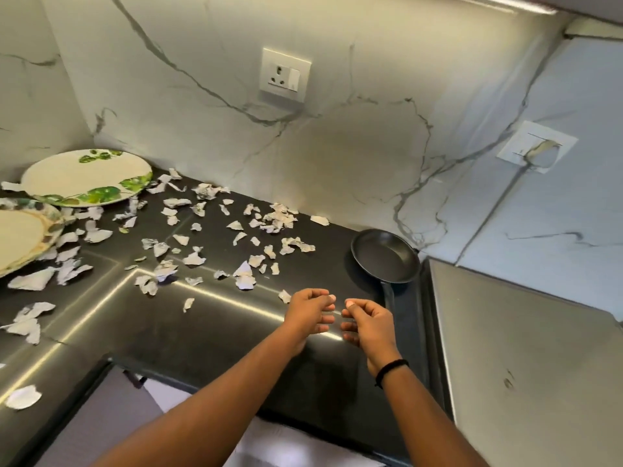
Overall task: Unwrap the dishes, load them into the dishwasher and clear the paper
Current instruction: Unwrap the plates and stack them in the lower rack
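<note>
While the two plates sit unwrapped at the far left, the work left on this counter looks like paper clearing. A cream plate with a brown rim (20, 235) is cut off by the left frame edge, and just behind it a leaf-patterned plate (86, 176) lies flat in the corner, its rim overlapping the first. Torn paper scraps (194, 257) spread from under the plates rightward across the black countertop (209, 335), thinning out toward the middle; none lies right of the hands.

The left hand (308, 313) hovers over the counter with fingers loosely curled and holding nothing, thumb toward the right hand. One small scrap (284, 295) lies just beside its knuckles, on the far-left side, so this hand is the nearer one to nearly all the paper. The right hand (365, 321), a black band on its wrist, faces it, fingers likewise relaxed and empty, the fingertips of both close but apart.

Just beyond the right hand, a black frying pan (386, 256) rests near the wall, its handle's long axis pointing back toward the right hand's thumb. Right of the pan the counter ends at a steel surface (522, 348). Open room for sweeping lies leftward; the front edge drops off below the forearms.
</note>
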Motion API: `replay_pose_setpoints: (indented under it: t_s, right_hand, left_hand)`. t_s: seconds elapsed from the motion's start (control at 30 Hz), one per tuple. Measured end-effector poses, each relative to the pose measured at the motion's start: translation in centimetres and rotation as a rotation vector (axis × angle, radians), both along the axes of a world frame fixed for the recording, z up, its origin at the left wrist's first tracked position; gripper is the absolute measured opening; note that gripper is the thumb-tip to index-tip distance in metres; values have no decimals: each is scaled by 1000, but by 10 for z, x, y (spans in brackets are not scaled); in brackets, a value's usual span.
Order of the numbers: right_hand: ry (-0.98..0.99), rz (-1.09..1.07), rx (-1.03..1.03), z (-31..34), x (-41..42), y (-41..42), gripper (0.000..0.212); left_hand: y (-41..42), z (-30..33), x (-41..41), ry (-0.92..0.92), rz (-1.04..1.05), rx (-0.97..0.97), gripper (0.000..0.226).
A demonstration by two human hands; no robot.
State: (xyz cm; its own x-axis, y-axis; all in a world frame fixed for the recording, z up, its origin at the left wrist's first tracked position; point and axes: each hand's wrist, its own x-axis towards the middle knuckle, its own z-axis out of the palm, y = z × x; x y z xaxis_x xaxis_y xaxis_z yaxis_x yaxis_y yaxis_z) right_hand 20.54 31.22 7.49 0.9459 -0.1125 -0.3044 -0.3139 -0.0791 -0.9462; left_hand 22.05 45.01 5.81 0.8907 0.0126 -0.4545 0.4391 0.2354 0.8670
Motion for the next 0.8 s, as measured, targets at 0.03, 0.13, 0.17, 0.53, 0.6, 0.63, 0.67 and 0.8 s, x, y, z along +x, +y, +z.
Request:
replay_pose_setpoints:
  t_s: [0.03,0.13,0.17,0.53,0.6,0.63,0.67,0.8]
  right_hand:
    - [-4,-17,-9,0,3,-7,13]
    - [-10,-77,-38,-2,13,-26,12]
    - [-7,-96,-45,-4,17,-33,12]
    - [53,-97,6,-24,53,-66,10]
    - [49,-73,25,-26,64,-63,10]
    - [52,-56,33,-27,69,-60,10]
    - [57,-29,41,-29,74,-54,10]
    - [78,71,82,-36,90,-19,8]
  left_hand:
    - [-7,-3,6,14,-7,-10,23]
    - [-27,-11,19,45,-11,-51,25]
    - [-34,-14,22,58,-15,-56,26]
    - [-72,-26,59,110,5,-35,23]
    - [-69,-28,62,122,31,-28,24]
    - [-66,-29,61,127,51,-23,24]
    - [-60,-30,60,130,79,-17,24]
    - [-25,-29,49,139,197,25,18]
